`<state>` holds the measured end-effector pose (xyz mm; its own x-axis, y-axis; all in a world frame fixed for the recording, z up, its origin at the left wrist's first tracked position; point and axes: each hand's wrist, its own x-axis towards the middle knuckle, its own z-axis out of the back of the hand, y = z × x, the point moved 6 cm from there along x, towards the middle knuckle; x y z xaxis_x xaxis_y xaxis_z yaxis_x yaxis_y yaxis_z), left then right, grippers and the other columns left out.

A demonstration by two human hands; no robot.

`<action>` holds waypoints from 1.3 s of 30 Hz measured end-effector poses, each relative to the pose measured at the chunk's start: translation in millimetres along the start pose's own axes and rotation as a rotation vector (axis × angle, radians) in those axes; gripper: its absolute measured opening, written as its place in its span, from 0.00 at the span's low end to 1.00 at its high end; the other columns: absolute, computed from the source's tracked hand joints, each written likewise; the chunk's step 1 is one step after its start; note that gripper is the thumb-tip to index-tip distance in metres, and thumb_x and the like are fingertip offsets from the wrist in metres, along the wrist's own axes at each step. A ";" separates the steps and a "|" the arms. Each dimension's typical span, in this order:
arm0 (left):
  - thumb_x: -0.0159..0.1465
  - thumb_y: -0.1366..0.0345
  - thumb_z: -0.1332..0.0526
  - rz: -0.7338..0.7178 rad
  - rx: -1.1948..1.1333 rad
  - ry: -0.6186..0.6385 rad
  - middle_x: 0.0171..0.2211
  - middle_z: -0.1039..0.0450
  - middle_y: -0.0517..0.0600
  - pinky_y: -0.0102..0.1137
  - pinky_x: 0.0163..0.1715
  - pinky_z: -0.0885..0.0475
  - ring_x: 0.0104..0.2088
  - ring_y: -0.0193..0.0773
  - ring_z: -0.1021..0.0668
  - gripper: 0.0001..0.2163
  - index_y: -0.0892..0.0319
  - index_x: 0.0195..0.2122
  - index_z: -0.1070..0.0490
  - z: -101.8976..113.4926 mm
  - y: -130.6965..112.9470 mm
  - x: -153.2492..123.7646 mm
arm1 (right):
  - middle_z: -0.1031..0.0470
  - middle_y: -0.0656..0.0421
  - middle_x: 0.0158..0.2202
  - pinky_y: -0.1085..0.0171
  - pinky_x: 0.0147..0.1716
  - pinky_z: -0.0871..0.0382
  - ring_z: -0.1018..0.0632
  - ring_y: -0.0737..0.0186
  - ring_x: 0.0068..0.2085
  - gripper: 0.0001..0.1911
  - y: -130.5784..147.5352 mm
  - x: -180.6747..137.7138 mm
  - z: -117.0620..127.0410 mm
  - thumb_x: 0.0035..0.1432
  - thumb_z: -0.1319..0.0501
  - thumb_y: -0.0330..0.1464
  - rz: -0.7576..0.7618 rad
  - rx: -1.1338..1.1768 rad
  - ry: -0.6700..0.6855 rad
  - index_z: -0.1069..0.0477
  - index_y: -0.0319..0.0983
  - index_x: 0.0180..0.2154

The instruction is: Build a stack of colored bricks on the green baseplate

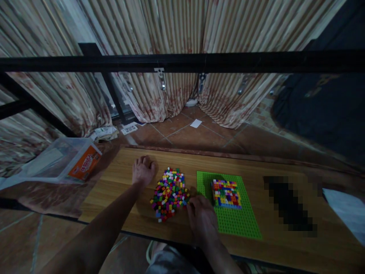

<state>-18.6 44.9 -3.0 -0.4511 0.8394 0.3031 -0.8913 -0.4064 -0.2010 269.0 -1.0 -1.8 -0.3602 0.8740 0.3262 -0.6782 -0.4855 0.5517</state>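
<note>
Rests the left hand (142, 171) palm down near the far edge of the desk (108, 182), with fingers loosely open around nothing visible. Reaches with the right hand (203, 216) to the right side of the loose bricks (169, 193), fingertips bent close; cannot tell whether pinching one. Has the brick block (227, 194) on the green baseplate (242, 224), toward its far edge.

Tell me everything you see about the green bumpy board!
The green board is bright, thin and four-sided, covered in rows of little round studs, and looks like plastic. It lies flat on the wooden table. A many-coloured block of small bricks sits on it, leaving green showing all around. The right hand hides part of its left edge; I can't tell whether they touch.
</note>
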 end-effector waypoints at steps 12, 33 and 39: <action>0.64 0.57 0.50 -0.014 -0.001 -0.001 0.52 0.30 0.60 0.43 0.53 0.36 0.51 0.52 0.30 0.20 0.62 0.51 0.31 -1.2 2.2 3.2 | 0.21 0.56 0.37 0.64 0.36 0.26 0.19 0.59 0.38 0.11 -27.6 -23.3 53.1 0.64 0.45 0.33 -0.184 0.325 -0.085 0.24 0.42 0.38; 0.63 0.56 0.50 0.001 -0.019 0.016 0.52 0.30 0.60 0.46 0.54 0.38 0.52 0.53 0.31 0.19 0.61 0.49 0.30 -0.4 0.2 3.7 | 0.24 0.52 0.39 0.56 0.42 0.31 0.27 0.55 0.41 0.14 -64.0 3.6 87.3 0.66 0.47 0.33 -0.062 -0.184 -0.250 0.23 0.39 0.38; 0.63 0.56 0.49 0.001 -0.016 0.019 0.52 0.30 0.60 0.45 0.55 0.38 0.53 0.53 0.31 0.20 0.62 0.50 0.30 0.6 -0.1 3.2 | 0.25 0.51 0.41 0.54 0.45 0.30 0.26 0.55 0.43 0.15 -71.9 -0.3 90.3 0.64 0.45 0.38 -0.154 -0.064 -0.296 0.23 0.38 0.41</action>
<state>-20.0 47.4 -1.5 -0.4511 0.8457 0.2853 -0.8899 -0.4018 -0.2160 375.7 31.6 27.8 -0.0549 0.8879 0.4567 -0.7521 -0.3376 0.5660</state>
